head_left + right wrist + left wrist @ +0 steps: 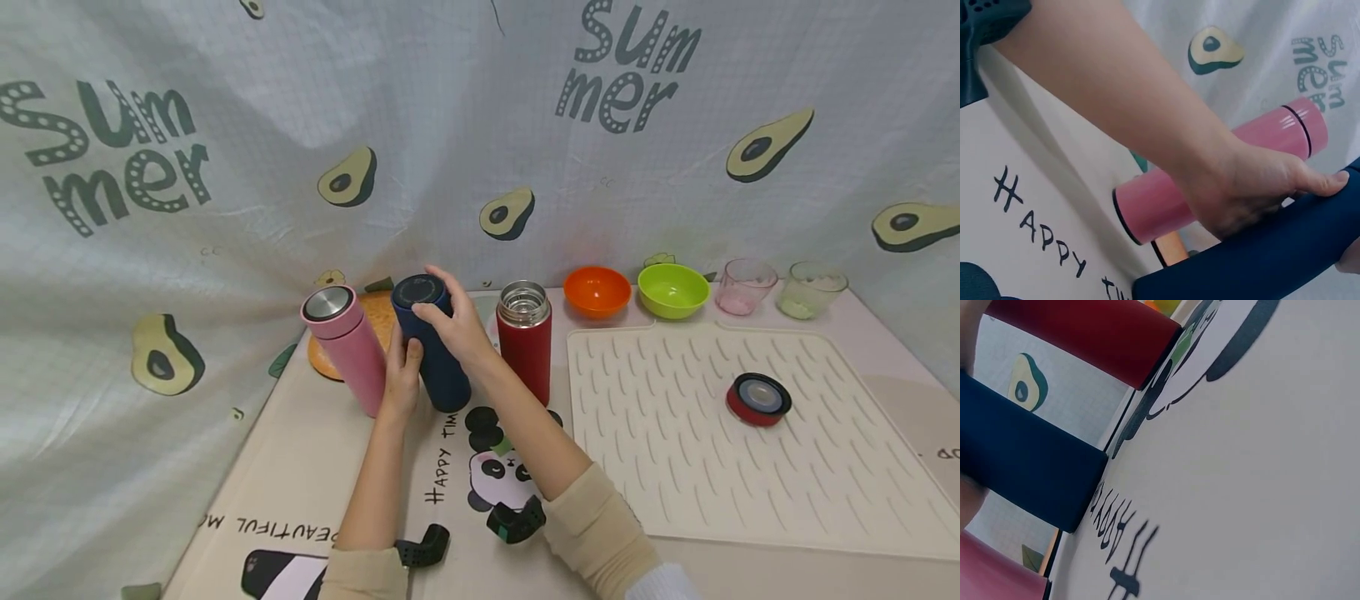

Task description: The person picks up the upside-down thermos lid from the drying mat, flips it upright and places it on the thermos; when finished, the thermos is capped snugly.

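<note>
A dark blue thermos [442, 358] with a dark lid [418, 290] stands on the table between a pink thermos and a red one. My left hand [403, 375] grips its body from the left; in the right wrist view that hand's thumb lies along the blue side. Around the lid at the top, my right hand [463, 333] curls its thumb and fingers. The pink thermos [356, 358] has a steel-topped cap and stands close beside my left hand. To the right is the red thermos [525, 358], uncapped, with its steel threaded neck showing.
A red and black lid [759, 398] lies on the ridged cream mat [637, 467] at right. Along the back stand an orange bowl [597, 292], a green bowl [673, 291] and two clear cups. An orange round board [324, 362] is behind the pink thermos.
</note>
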Demonstrator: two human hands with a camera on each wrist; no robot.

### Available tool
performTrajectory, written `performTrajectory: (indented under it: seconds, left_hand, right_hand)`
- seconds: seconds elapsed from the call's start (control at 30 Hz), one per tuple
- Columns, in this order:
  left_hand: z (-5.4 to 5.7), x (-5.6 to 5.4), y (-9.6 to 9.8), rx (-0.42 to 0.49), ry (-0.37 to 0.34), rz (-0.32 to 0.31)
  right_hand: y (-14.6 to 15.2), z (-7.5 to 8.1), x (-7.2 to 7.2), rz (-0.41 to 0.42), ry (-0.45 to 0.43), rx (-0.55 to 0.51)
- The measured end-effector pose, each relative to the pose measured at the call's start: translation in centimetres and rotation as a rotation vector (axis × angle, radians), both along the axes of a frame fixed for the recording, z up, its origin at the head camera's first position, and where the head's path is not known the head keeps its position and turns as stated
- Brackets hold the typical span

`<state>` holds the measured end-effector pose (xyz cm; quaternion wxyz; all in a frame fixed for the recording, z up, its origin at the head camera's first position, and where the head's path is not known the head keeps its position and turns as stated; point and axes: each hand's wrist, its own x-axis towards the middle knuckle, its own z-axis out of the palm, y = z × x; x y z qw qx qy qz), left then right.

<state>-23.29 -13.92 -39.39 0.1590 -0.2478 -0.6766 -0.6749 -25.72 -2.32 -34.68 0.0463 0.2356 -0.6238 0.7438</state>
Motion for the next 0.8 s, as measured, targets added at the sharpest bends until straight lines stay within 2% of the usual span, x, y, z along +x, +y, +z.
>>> performTrajectory:
  seconds: [0.23,0.4,0.6,0.8]
  left_hand:
    - [0.11,-0.03,0.10,0.015,0.012,-0.011]
    - [0.19,0.05,0.11,0.022,-0.008,-0.010]
    - [0.00,0.00,0.06,0.025,-0.004,-0.001]
    - [-0.24,-0.03,0.05,0.027,-0.004,0.009]
  right_hand:
    - [-0.01,0.32,-0.10,-0.043,-0.005,0.068]
    - [0.11,0.33,-0.06,-0.001,-0.048,0.056]
    - [-0.17,0.51,0.01,-0.056,-0.069,0.064]
    - [-0.18,0.40,0.17,-0.047,-0.094,0.073]
